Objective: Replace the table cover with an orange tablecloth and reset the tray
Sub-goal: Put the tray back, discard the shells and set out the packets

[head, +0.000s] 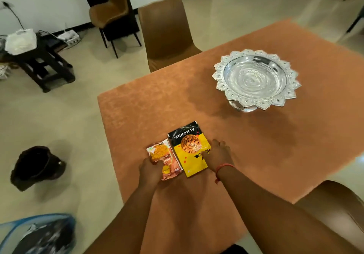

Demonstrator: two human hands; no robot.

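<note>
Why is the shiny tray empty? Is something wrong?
Nothing looks broken or spilled. The silver tray stands upright and empty; the almonds packet and orange snack packet lie on the orange tablecloth instead.

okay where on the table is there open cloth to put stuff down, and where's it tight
Bare orange tablecloth lies between the silver tray and the right hand, and between the tray and the near chair. It is tight at the near left edge: the left hand, snack packet and almonds bag sit together.
</note>
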